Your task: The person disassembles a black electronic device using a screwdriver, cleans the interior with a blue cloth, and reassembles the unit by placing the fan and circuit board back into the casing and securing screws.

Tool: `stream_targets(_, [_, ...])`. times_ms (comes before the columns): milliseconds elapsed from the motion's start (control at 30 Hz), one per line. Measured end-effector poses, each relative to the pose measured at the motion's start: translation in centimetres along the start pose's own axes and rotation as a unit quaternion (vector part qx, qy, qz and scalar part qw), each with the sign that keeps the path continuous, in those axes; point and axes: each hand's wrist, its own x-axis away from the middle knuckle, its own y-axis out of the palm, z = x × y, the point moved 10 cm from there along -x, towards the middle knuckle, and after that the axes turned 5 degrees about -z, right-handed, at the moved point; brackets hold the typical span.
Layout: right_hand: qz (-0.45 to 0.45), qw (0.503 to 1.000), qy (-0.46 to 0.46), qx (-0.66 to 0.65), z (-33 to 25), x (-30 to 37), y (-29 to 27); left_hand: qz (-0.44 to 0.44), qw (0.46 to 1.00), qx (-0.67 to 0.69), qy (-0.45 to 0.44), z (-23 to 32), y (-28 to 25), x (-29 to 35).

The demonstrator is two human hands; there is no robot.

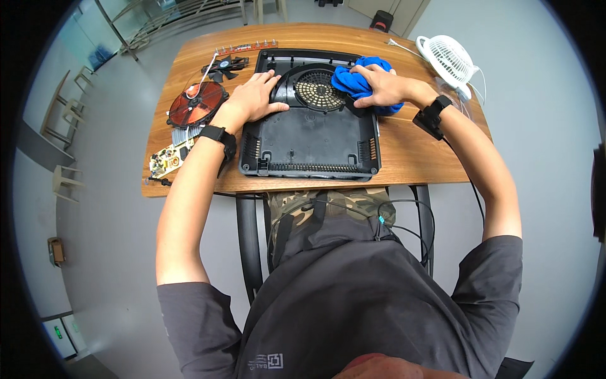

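Note:
In front of me a black plastic housing (309,139) lies with its inside facing up, showing a round vent grille near its far half and slotted vents along the near edge. My right hand (382,87) is closed on a bunched blue cloth (353,82), pressed against the housing just right of the grille. On the housing's left side rests my left hand (255,96), palm down with its thumb spread from the fingers. It touches the rim and inner surface left of the grille.
Left of the housing lie a reddish heating coil disc (197,104), a black fan (224,66), a circuit board (167,159) and a red strip with small knobs (246,47). A white desk fan (447,60) lies at the wooden table's (429,148) far right. Cables hang near my lap.

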Motion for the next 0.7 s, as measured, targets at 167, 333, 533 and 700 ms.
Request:
stream_targets(167, [-0.005,1.0,-0.004,0.005,-1.2,0.6,-0.1,0.022,0.999,0.02,0.023,0.6,-0.6,0.2])
stream_targets(333, [0.003,1.0,0.003,0.001,-1.4,0.2,0.4,0.032,0.999,0.003,0.033,0.4,-0.3,0.1])
stream_targets(533, [0.012,1.0,0.028,0.006,-1.4,-0.3,0.5,0.038,0.999,0.009,0.037,0.3,-0.3,0.1])
stream_targets(700, [0.052,0.997,-0.014,-0.06,0.0,-0.6,-0.3,0.025,0.999,0.01,0.03,0.6,-0.4,0.2])
